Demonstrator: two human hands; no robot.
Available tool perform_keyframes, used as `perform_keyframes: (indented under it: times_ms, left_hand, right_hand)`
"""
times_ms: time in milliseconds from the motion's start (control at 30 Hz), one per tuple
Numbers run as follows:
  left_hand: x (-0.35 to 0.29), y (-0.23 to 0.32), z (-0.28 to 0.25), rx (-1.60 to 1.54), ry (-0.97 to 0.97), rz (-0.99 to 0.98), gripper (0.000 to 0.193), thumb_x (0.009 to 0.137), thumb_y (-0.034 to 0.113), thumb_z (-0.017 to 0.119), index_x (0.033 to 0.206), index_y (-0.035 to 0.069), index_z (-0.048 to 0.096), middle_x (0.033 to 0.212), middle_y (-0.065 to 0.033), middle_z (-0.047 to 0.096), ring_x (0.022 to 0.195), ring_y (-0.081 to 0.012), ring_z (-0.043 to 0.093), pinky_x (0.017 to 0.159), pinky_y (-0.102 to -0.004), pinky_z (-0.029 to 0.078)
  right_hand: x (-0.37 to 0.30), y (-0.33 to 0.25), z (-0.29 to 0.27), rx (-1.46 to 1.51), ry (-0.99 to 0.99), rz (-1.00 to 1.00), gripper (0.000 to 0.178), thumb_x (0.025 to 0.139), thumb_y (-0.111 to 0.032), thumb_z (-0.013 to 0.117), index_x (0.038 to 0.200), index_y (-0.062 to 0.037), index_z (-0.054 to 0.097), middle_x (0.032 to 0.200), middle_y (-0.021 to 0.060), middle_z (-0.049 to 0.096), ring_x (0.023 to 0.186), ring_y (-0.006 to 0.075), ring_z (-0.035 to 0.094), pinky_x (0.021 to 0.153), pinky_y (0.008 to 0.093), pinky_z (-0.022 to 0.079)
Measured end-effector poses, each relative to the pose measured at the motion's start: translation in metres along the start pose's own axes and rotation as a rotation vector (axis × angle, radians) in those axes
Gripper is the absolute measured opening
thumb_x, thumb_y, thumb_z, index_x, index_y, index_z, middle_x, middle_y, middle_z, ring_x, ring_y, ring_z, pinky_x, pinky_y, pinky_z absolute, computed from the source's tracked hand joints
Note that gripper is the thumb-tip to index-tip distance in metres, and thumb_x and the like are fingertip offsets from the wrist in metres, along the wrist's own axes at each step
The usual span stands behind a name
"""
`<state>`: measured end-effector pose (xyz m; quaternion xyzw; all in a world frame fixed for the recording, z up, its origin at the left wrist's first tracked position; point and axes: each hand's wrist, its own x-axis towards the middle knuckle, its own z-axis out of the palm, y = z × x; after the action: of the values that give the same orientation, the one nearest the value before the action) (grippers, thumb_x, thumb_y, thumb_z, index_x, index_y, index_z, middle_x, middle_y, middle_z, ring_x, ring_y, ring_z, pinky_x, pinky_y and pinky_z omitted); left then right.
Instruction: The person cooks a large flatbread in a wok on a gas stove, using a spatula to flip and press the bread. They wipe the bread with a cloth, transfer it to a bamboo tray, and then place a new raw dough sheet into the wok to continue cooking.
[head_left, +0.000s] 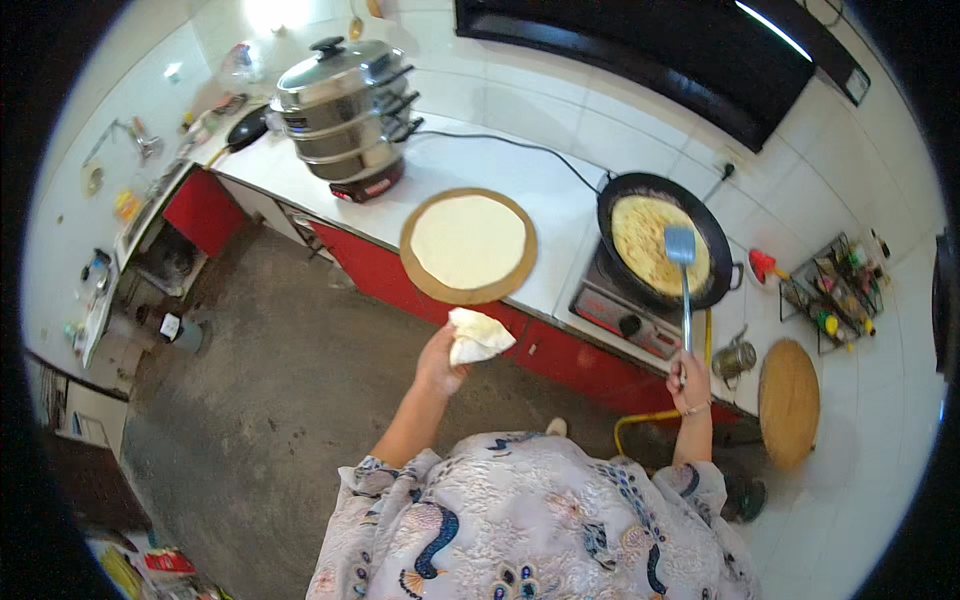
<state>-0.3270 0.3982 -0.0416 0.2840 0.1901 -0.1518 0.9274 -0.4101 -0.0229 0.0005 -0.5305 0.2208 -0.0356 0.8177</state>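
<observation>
My right hand (688,380) is closed round the handle of a metal spatula (680,246). The blade rests over a browned flatbread (645,238) lying in a black frying pan (718,285) on the gas stove (630,322). In front of the counter's edge, my left hand (438,366) grips a folded white cloth (479,337). Just beyond it, a round, pale sheet of rolled dough (468,242) covers most of a round brown board (411,262), whose near rim overhangs the counter edge.
A tiered steel steamer (345,110) stands on the white counter (545,170) at left, its black cord running toward the stove. To the right are a metal jug (735,358), a wire spice rack (832,292) and a round wooden board (790,403). A yellow hose (640,418) hangs below the stove.
</observation>
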Motion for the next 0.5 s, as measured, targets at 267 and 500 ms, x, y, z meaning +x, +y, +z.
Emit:
perform_keyframes:
  times_ms: [267, 500]
  left_hand:
    - [-0.006, 0.001, 0.014, 0.103, 0.051, -0.035, 0.028, 0.089, 0.021, 0.049, 0.112, 0.006, 0.051, 0.105, -0.0077, 0.061, 0.092, -0.0203, 0.061, 0.075, -0.0330, 0.051]
    - [-0.012, 0.016, 0.018, 0.254, -0.002, 0.014, 0.035, 0.086, 0.010, 0.049, 0.120, 0.004, 0.045, 0.114, -0.0112, 0.056, 0.102, -0.0244, 0.056, 0.088, -0.0365, 0.046]
  right_hand:
    - [-0.021, 0.044, 0.074, -0.336, -0.242, 0.065, 0.023, 0.091, -0.025, 0.048, 0.097, -0.0036, 0.051, 0.052, 0.0014, 0.045, 0.037, 0.0086, 0.038, 0.033, 0.0237, 0.028]
    - [-0.026, 0.071, 0.114, -0.434, -0.315, 0.113, 0.020, 0.085, -0.022, 0.058, 0.089, -0.0039, 0.051, 0.054, 0.0013, 0.049, 0.040, 0.0076, 0.043, 0.036, 0.0230, 0.034]
